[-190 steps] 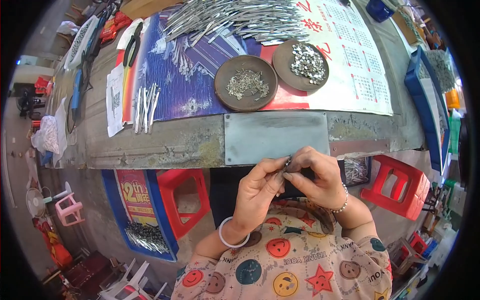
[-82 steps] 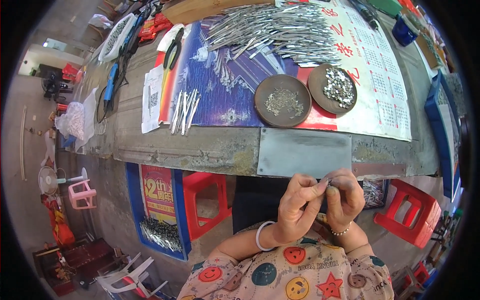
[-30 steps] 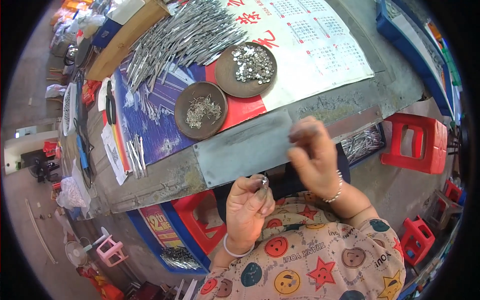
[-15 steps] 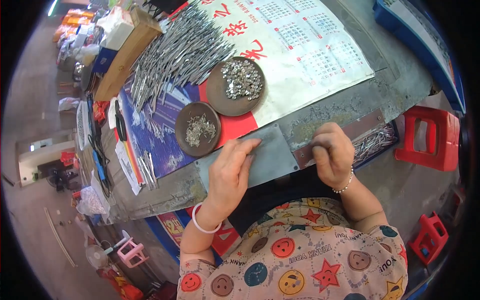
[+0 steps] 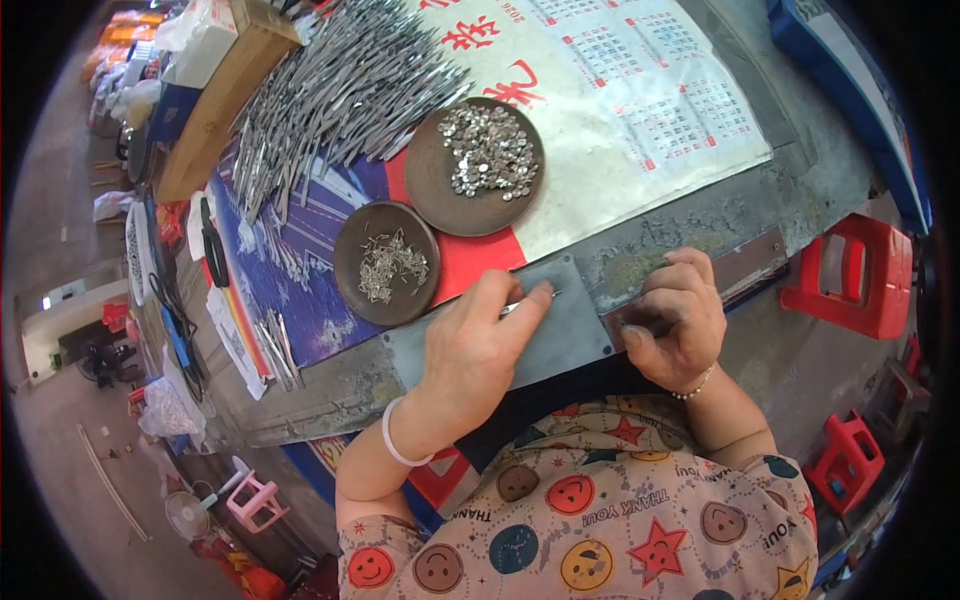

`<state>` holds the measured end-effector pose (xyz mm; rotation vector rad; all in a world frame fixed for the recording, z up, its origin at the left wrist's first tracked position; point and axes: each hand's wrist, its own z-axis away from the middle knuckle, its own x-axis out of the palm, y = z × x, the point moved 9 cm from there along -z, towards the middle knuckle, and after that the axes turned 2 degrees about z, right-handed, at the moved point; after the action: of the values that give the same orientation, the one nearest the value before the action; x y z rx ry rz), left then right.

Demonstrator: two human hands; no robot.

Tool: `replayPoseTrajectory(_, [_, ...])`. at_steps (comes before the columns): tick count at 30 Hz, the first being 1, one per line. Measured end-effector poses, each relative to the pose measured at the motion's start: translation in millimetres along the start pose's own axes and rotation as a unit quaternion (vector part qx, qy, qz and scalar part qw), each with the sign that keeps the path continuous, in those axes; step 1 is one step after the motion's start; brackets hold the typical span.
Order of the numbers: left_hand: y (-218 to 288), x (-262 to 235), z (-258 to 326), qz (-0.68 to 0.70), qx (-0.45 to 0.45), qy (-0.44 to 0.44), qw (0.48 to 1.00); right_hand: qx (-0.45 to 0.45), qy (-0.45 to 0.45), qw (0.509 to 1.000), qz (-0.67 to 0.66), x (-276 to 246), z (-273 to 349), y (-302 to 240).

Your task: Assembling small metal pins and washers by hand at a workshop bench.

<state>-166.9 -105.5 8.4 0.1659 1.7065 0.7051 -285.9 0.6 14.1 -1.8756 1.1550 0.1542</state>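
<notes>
My left hand (image 5: 470,340), a white bangle on its wrist, is over a grey metal plate (image 5: 545,335) at the table's near edge. Its thumb and fingers pinch a thin shiny metal piece (image 5: 512,307) whose pointed end sticks out to the right. Just right of the plate is my right hand (image 5: 680,320), fingers curled and thumb drawn toward them. Whatever lies between its fingertips is too small or hidden to make out. Beyond the plate stand a brown dish of small pins (image 5: 393,266) and a larger brown dish of small silvery discs (image 5: 490,150).
A heap of slender metal pieces (image 5: 345,95) covers the far left of the table, beside a wooden box (image 5: 215,105). A calendar sheet (image 5: 600,170) lies under the dishes' right side. Several metal strips (image 5: 280,350) lie at left. A red stool (image 5: 850,280) stands at right.
My left hand has shifted slightly right over the plate, and the metal piece in it now shows. My right hand has turned, with its fingers less tightly curled. The whole view has shifted a little.
</notes>
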Motion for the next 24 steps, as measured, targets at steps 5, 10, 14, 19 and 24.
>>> replayPoseTrajectory(5, [-3.3, -0.4, 1.2, -0.036, 0.03, -0.054, 0.997, 0.017, -0.009, 0.999, 0.026, 7.0, -3.5, 0.0])
replayPoseTrajectory(10, [-18.8, -10.3, 23.1, -0.046, 0.006, -0.07, 0.996, 0.025, -0.006, 0.999, 0.022, 8.4, -3.8, 1.4])
replayPoseTrajectory(14, [-24.5, -11.9, 37.2, -0.063, -0.056, -0.078, 0.993, 0.025, 0.004, 1.0, 0.011, 0.0, -1.6, 3.5])
replayPoseTrajectory(19, [-18.9, -12.7, 26.3, -0.047, -0.083, -0.053, 0.994, 0.021, 0.033, 0.999, -0.001, -5.2, -0.3, 5.9])
replayPoseTrajectory(24, [10.8, 2.2, -15.1, -0.039, -0.012, -0.056, 0.998, 0.022, 0.018, 1.0, -0.005, -1.6, -2.5, 3.8])
